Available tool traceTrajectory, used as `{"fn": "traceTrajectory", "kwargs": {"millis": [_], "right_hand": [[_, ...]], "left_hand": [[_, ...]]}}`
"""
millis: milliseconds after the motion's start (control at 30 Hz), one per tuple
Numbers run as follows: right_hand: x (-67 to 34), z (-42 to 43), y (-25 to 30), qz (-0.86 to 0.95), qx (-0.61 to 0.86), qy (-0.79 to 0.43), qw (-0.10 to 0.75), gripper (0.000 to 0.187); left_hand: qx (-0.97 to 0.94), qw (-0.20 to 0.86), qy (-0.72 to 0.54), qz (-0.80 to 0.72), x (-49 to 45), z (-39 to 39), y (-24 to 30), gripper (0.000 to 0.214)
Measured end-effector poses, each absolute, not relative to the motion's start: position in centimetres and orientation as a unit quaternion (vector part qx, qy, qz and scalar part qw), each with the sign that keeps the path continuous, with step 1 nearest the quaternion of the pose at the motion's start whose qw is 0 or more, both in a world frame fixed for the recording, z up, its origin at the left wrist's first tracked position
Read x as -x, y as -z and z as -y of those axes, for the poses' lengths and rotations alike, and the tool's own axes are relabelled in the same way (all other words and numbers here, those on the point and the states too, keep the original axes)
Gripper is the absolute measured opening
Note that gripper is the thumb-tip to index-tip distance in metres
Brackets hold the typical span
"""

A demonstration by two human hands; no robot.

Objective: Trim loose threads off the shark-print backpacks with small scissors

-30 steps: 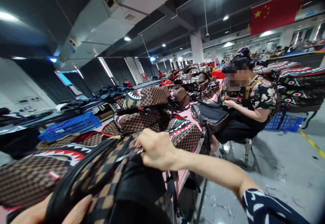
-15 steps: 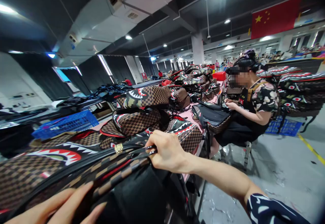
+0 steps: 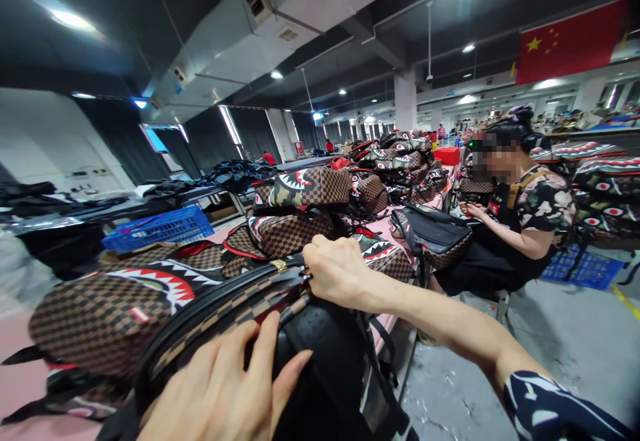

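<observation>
A black and brown-checkered backpack (image 3: 320,341) lies in front of me, its black side turned my way. My right hand (image 3: 337,271) is closed on its upper edge at the far end, by the zipper. A small dark piece shows at those fingers, mostly hidden by them. My left hand (image 3: 220,381) rests on the near part of the same backpack, fingers stretched out and thumb apart. Just left of my right hand, a gold-coloured metal piece (image 3: 279,266) sits on the edge. Behind lies another checkered backpack (image 3: 95,314) with a shark-mouth print.
Several checkered backpacks (image 3: 320,188) are piled along the pink-topped table (image 3: 20,338). A blue crate (image 3: 160,228) stands at the left. To the right, a seated co-worker (image 3: 535,208) handles a dark backpack (image 3: 435,228); another blue crate (image 3: 583,264) is behind.
The view has shifted left, so things appear farther right. My left hand has come farther into view and moved up along the backpack. My right hand keeps its grip on the edge.
</observation>
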State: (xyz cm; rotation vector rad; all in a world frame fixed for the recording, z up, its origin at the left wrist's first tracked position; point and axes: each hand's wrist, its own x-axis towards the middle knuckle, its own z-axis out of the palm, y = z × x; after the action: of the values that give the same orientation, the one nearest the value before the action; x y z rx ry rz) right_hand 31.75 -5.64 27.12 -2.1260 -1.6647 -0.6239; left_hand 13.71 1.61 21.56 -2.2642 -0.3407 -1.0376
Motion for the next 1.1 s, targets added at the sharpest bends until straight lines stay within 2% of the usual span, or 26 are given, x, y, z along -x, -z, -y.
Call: {"fn": "traceTrajectory", "kwargs": {"millis": [100, 200, 300, 400, 600, 767, 833, 900, 1000, 1100], "right_hand": [[-32.8, 4.9, -27.6, 0.661, 0.686, 0.123, 0.278, 0.016], [-33.8, 2.9, -28.1, 0.689, 0.603, 0.000, 0.402, 0.032], [-33.5, 0.3, -28.1, 0.674, 0.571, -0.111, 0.456, 0.044], [-32.7, -0.9, -28.0, 0.625, 0.552, -0.185, 0.520, 0.042], [-32.5, -0.8, -27.6, 0.588, 0.529, -0.210, 0.575, 0.028], [-32.0, 0.5, -26.9, 0.552, 0.489, -0.136, 0.662, 0.028], [-31.7, 1.2, -26.9, 0.573, 0.488, -0.100, 0.650, 0.027], [-31.8, 1.6, -27.3, 0.625, 0.501, -0.096, 0.590, 0.025], [-32.9, 1.0, -28.7, 0.686, 0.526, -0.119, 0.489, 0.027], [-33.9, -0.4, -30.5, 0.767, 0.495, -0.069, 0.402, 0.027]], "left_hand": [[0.849, 0.336, 0.382, 0.143, -13.0, -0.2, -22.0, 0.050], [0.856, 0.329, 0.372, 0.143, -13.1, 1.0, -22.3, 0.051], [0.864, 0.314, 0.353, 0.176, -13.5, 1.1, -22.7, 0.055], [0.862, 0.307, 0.359, 0.185, -13.3, 0.8, -22.9, 0.058], [0.869, 0.294, 0.367, 0.153, -12.9, 0.4, -22.3, 0.075], [0.908, 0.197, 0.264, 0.258, -13.9, -0.4, -24.5, 0.090], [0.927, 0.141, 0.200, 0.284, -14.2, -0.8, -25.8, 0.090], [0.942, 0.104, 0.157, 0.279, -14.3, -1.1, -26.7, 0.090], [0.950, 0.089, 0.156, 0.255, -14.3, -0.9, -27.0, 0.094], [0.950, 0.089, 0.176, 0.242, -14.4, -0.2, -26.4, 0.094]]}}
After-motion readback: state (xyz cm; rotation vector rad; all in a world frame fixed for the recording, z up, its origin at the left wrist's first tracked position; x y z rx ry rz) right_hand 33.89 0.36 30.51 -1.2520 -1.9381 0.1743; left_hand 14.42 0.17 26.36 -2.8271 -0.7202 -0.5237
